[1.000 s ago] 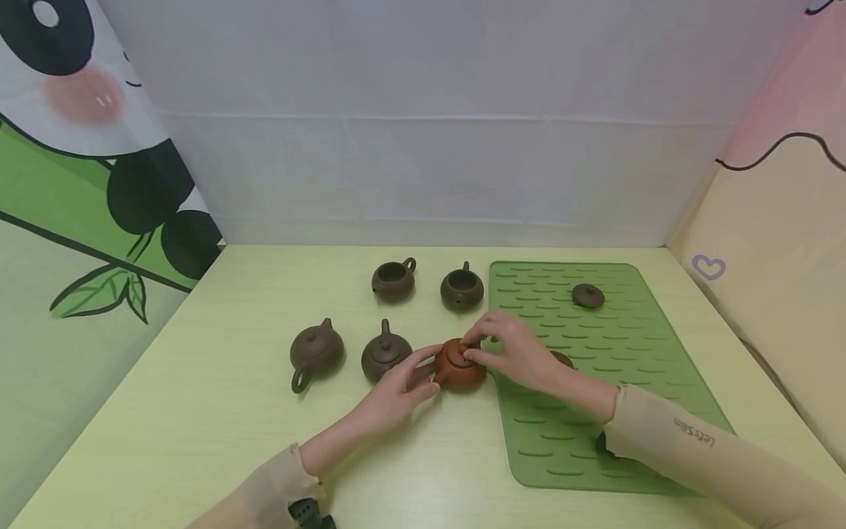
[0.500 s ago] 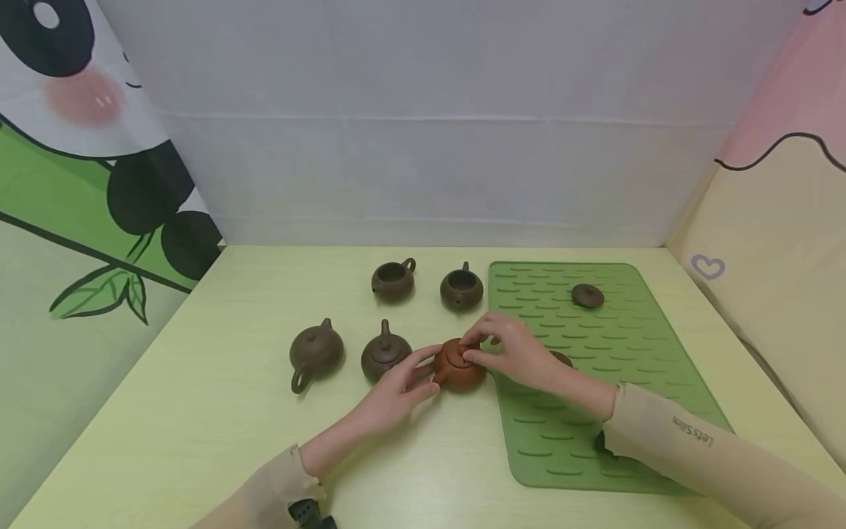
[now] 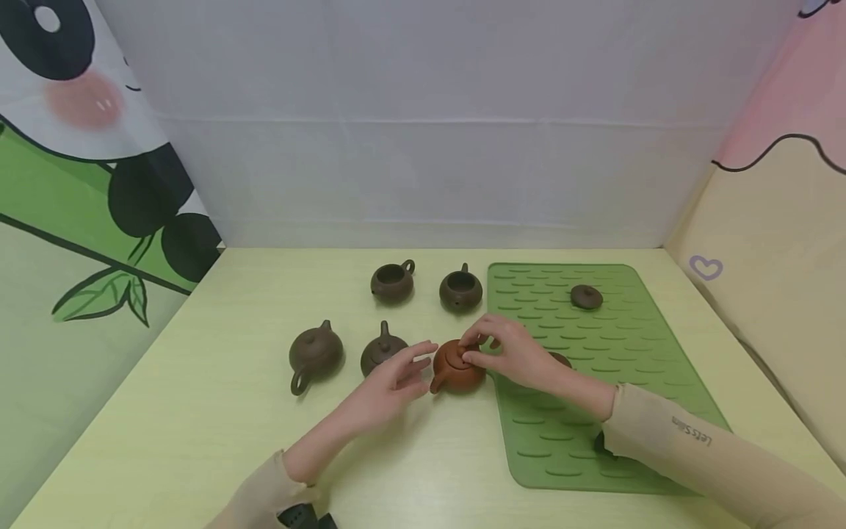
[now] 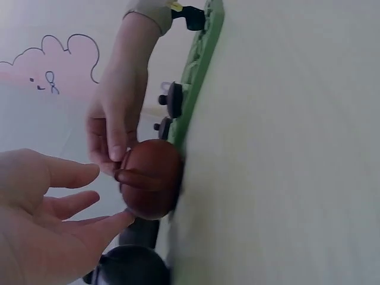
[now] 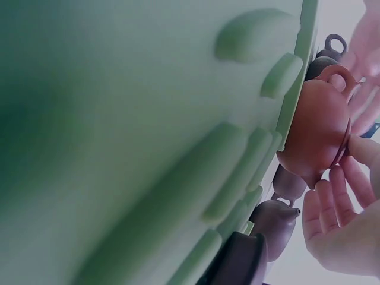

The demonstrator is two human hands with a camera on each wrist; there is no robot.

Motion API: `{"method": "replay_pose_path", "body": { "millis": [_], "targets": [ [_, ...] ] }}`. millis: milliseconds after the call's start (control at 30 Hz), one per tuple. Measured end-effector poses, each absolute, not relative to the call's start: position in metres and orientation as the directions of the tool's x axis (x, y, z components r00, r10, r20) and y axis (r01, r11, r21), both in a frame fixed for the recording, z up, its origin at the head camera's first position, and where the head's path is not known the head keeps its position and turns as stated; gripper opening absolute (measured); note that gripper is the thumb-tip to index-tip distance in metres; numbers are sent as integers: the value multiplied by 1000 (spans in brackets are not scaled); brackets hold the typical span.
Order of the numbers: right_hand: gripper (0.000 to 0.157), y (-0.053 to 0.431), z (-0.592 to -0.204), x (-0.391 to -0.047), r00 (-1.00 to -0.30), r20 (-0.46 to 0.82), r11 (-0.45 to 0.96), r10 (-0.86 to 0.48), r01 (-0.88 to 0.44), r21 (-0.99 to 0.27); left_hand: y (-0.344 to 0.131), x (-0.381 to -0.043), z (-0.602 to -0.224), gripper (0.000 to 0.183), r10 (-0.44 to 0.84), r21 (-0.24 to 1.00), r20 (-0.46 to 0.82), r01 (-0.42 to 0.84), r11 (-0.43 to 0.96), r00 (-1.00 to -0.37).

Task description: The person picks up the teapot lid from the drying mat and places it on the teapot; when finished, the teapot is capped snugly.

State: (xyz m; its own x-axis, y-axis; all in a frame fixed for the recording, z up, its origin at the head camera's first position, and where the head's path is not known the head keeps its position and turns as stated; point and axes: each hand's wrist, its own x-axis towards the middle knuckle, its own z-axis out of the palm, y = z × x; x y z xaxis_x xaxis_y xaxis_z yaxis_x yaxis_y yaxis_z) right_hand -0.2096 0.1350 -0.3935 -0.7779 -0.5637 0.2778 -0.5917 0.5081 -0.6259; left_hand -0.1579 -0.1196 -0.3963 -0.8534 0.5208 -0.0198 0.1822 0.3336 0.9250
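A reddish-brown clay teapot [image 3: 457, 380] stands on the table just left of the green mat, its handle pointing toward the person. The right hand [image 3: 512, 353] pinches the knob of its lid [image 3: 453, 358], which sits in the teapot's mouth. From the right wrist view, the teapot [image 5: 314, 122] shows its spout near the right fingers. The left hand [image 3: 390, 386] hovers left of the teapot, fingers spread and holding nothing. In the left wrist view its fingertips lie near the teapot's handle [image 4: 141, 180]. Partly behind the left hand is a dark lidded teapot [image 3: 378, 351].
Another dark lidded teapot [image 3: 316, 353] stands farther left. Two lidless dark pots [image 3: 393, 283] [image 3: 460, 292] stand at the back. The ridged green mat [image 3: 608, 397] on the right bears a dark lid [image 3: 586, 297] and other dark pieces partly hidden by the right arm.
The left hand has let go of the reddish teapot and drawn back slightly to the left, its fingers opening. The right hand keeps its place on the lid knob.
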Motion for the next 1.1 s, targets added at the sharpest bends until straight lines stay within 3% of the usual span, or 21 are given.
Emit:
{"method": "replay_pose_path", "body": {
  "millis": [333,567,767,1100],
  "targets": [
    [17,136,-394,-209,-787,267,510,-557,-577,-638,-146,-179,-329,47,586,859,155,401,317,-795],
    [16,134,-394,-208,-786,261,504,-560,-574,-646,-174,-206,-310,49,553,707,255,543,453,-793],
    [16,134,-394,-208,-782,266,501,-563,-579,-643,-192,-231,-312,51,529,663,258,546,512,-809],
    [17,134,-393,-208,-783,269,494,-560,-576,-651,-204,-279,-330,58,459,710,230,470,524,-858]
  ]
}}
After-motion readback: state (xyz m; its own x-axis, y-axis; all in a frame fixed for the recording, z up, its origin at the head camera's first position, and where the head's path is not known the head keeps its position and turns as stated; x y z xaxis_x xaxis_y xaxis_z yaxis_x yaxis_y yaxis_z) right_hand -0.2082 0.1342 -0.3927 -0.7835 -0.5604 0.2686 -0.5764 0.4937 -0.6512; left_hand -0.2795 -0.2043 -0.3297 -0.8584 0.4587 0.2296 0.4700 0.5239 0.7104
